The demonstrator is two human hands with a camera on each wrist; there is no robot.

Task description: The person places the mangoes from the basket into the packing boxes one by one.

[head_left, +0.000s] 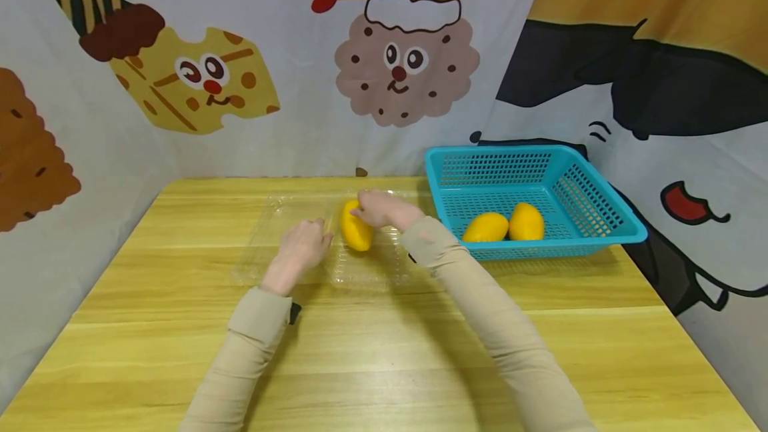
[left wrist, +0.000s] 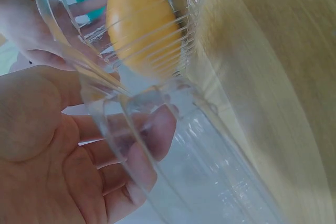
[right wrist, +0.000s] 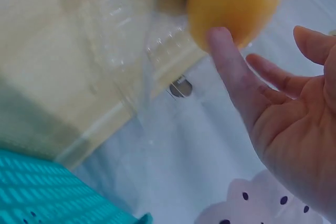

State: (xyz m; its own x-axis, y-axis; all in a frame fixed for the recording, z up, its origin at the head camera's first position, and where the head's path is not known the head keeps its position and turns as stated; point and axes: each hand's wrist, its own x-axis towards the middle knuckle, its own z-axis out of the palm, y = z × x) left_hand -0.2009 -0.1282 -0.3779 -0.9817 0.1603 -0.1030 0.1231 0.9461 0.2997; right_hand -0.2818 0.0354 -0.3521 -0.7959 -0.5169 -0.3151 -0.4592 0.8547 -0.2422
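Note:
A yellow mango [head_left: 357, 227] rests in a clear plastic clamshell container [head_left: 366, 275], which lies unfolded on the table. In the left wrist view my left hand [left wrist: 58, 145] holds the container's edge, with its fingers showing through the plastic. That hand [head_left: 303, 245] is left of the mango in the head view. My right hand [head_left: 384, 209] is at the mango's upper right. The right wrist view shows one straight digit of this hand [right wrist: 294, 124] at the mango's surface [right wrist: 233, 3], while its other fingers stand apart from the fruit.
A blue plastic basket [head_left: 540, 251] stands at the back right of the wooden table [head_left: 360, 365]. Two more mangoes, one on the left [head_left: 486, 227] and one on the right [head_left: 527, 222], lie inside it. Behind the table hangs a cartoon-printed cloth [head_left: 312, 99].

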